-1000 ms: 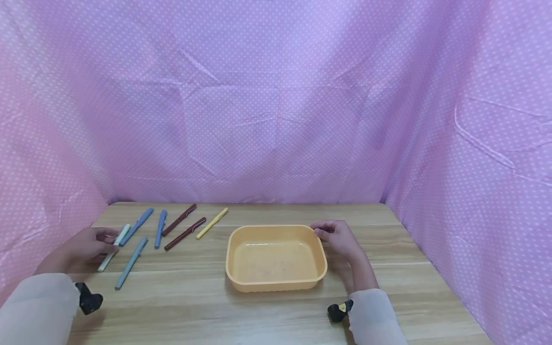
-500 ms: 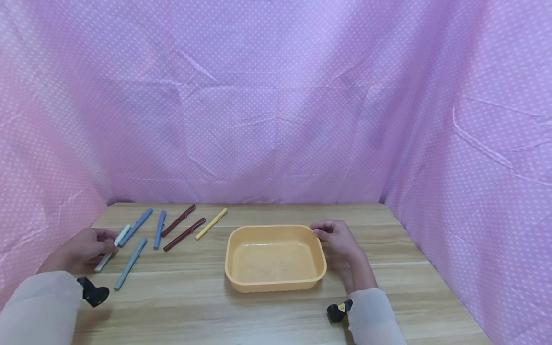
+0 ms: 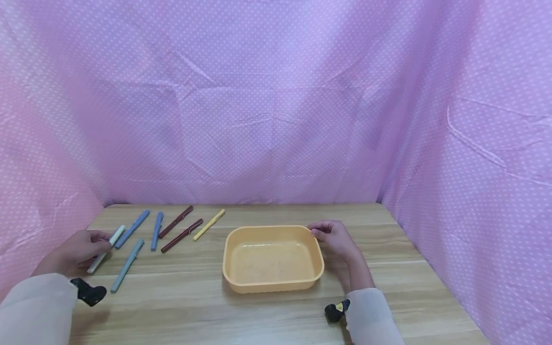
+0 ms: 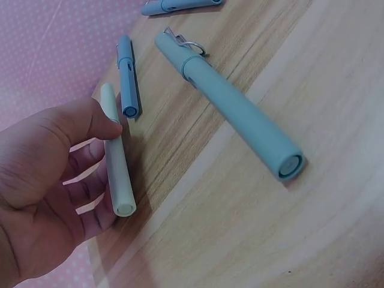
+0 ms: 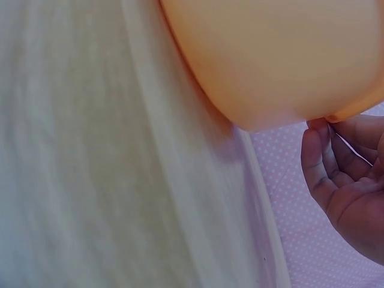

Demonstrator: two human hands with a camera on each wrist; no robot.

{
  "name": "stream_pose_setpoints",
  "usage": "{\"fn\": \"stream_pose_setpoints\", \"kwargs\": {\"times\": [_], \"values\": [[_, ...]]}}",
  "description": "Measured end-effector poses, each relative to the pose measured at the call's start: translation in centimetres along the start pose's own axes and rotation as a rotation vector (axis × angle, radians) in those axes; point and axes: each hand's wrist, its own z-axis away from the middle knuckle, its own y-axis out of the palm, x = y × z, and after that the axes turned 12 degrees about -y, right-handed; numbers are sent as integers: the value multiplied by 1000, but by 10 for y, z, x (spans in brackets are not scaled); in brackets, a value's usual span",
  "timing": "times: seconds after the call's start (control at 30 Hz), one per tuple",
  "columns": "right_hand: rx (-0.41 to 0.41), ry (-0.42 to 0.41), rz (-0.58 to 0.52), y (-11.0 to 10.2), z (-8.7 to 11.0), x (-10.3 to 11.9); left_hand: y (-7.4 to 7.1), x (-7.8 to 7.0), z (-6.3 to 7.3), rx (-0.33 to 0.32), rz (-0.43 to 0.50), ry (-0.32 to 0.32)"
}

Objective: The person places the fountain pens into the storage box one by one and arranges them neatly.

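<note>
My left hand [image 3: 88, 247] pinches a pale green pen [image 4: 120, 171] between thumb and fingers at the table's left side. In the left wrist view the pen's barrel end points toward the camera. A teal pen [image 3: 127, 266] with a metal clip lies just right of that hand, and a blue pen [image 3: 132, 229] lies beyond it. My right hand [image 3: 338, 239] holds the far right corner of an empty yellow-orange plastic basin [image 3: 273, 288], thumb and fingers at its rim. In the right wrist view the basin's outer wall [image 5: 270, 60] fills the top.
Another blue pen [image 3: 157, 231], two dark red pens [image 3: 176, 222] and a yellow pen [image 3: 209, 224] lie along the table's back left. The wooden table [image 3: 194, 306] is enclosed behind and at both sides by pink dotted cloth [image 3: 276, 120].
The left hand's fingers have shifted slightly on the pale green pen, which has moved a little left with the hand. The right hand keeps its hold on the basin.
</note>
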Motion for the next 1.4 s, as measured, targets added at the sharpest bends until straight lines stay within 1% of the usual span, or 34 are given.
{"fn": "stream_pose_setpoints", "kwargs": {"times": [0.13, 0.27, 0.37, 0.5, 0.57, 0.73, 0.8, 0.83, 0.97, 1.03, 1.2, 1.4], "values": [[1, -3, 0, 0, -1, 0, -2, 2, -2, -31, -33, 5], [-2, -10, 7, 1, -1, 0, -5, 3, -5, -37, -58, -3], [-8, -7, 10, 1, -1, 0, -8, 3, -6, -43, -94, 13], [-16, -1, 19, 1, 0, 0, -10, 4, -5, -51, -116, 30], [-18, 3, 19, 1, 0, 1, -10, 4, -4, -50, -87, 13], [-11, -5, -31, 2, 1, 1, -10, 7, -1, -35, -26, 22], [-4, -2, -43, 3, 3, 8, -11, 9, 1, -30, -20, 39], [-7, -1, -42, 3, 3, 9, -12, 10, 2, -29, -18, 40], [-11, -2, -29, 4, 4, 7, -16, 9, 7, -26, -27, 42], [-21, -13, -27, 4, 3, -1, -17, 9, 8, -18, -25, 39], [-25, -12, -28, 5, 3, 0, -23, 10, 9, 3, -13, 37], [-24, -4, -32, 5, 2, 1, -27, 12, 10, 28, 13, 54]]}}
